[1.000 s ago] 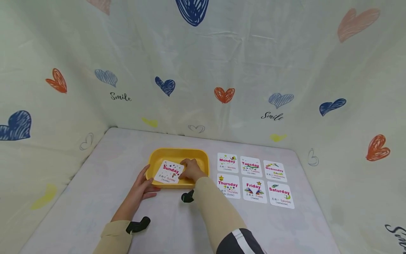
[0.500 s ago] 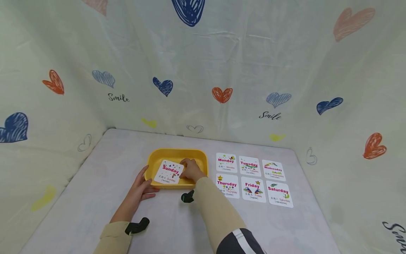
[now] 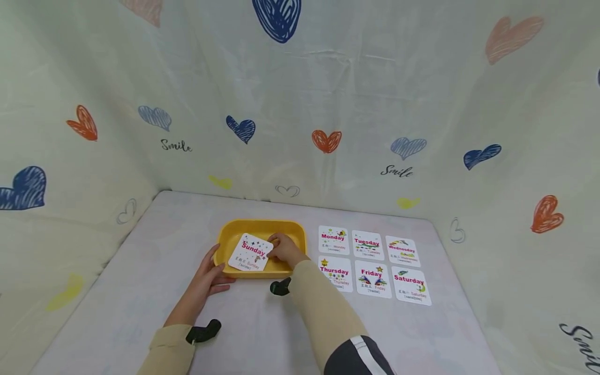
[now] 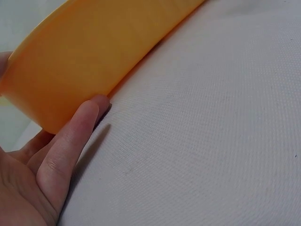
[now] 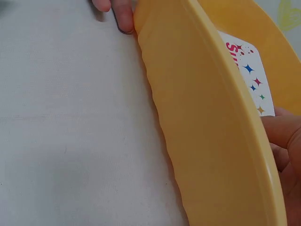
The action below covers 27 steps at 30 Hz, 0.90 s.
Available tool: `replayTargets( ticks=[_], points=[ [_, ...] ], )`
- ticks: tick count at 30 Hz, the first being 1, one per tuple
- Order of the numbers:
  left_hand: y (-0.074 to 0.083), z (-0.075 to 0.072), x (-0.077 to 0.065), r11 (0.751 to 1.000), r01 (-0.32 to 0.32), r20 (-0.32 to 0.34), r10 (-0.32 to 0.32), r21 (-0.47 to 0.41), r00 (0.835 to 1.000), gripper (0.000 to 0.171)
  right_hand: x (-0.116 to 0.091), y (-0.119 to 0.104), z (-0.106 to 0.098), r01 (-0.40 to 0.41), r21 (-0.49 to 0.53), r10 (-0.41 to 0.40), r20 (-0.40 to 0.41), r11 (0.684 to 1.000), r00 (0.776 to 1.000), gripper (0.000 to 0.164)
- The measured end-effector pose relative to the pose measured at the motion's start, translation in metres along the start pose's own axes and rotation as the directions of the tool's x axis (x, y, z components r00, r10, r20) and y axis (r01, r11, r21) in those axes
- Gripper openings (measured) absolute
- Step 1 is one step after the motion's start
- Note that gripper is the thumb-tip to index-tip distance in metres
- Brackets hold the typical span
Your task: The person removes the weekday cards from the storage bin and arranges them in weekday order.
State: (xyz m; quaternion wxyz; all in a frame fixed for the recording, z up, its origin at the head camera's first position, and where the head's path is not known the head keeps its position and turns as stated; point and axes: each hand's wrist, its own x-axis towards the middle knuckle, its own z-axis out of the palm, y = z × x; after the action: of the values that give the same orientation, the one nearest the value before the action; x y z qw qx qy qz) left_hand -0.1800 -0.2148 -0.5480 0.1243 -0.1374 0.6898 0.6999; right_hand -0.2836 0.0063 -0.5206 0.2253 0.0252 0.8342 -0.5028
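Note:
A white card printed "Sunday" (image 3: 251,252) is tilted in a yellow tray (image 3: 290,225), toward its left side. My right hand (image 3: 286,249) pinches the card's right edge between thumb and fingers. In the right wrist view, the tray's wall (image 5: 202,113) covers the lower part of the card (image 5: 251,70) and part of that hand (image 5: 288,141). My left hand (image 3: 206,275) holds the tray by its near-left corner. Seen from the left wrist, its fingers (image 4: 70,146) lie against the tray's outer wall (image 4: 94,56), and one fingertip reaches the rim.
To the tray's right, two rows of weekday cards lie flat: Monday (image 3: 333,240), Tuesday (image 3: 367,245) and Wednesday (image 3: 403,251) behind, Thursday (image 3: 335,272), Friday (image 3: 373,279) and Saturday (image 3: 412,286) in front. My right sleeve partly covers Thursday. A heart-printed curtain (image 3: 281,94) surrounds the white table (image 3: 244,333).
The right hand has shifted slightly right, and the Sunday card's upper edge has risen and turned a little with it. The left hand stays on the tray corner.

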Motion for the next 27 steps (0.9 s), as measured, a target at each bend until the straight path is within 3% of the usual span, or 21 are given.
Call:
replayTargets(
  ticks=[7, 12, 15, 27],
  points=[
    [-0.001, -0.001, 0.002, 1.0, 0.008, -0.005, -0.008, -0.002, 1.0, 0.066, -0.003, -0.001, -0.007, -0.024, 0.025, 0.023, 0.022, 0.999, 0.999, 0.026],
    [-0.001, 0.0, 0.002, 1.0, 0.0, -0.005, -0.001, -0.004, 1.0, 0.066, 0.002, 0.001, -0.018, -0.002, 0.143, -0.007, 0.064, 0.99, 0.998, 0.027],
    [-0.002, 0.0, 0.002, 1.0, -0.002, -0.004, 0.002, -0.007, 1.0, 0.066, 0.004, -0.001, -0.026, 0.023, 0.193, -0.038, 0.071, 0.981, 0.997, 0.027],
    [-0.003, 0.0, 0.003, 1.0, -0.004, -0.002, 0.004, 0.001, 1.0, 0.065, -0.005, -0.024, -0.058, 0.178, 0.192, -0.188, 0.032, 0.965, 0.982, 0.028]
  ],
)
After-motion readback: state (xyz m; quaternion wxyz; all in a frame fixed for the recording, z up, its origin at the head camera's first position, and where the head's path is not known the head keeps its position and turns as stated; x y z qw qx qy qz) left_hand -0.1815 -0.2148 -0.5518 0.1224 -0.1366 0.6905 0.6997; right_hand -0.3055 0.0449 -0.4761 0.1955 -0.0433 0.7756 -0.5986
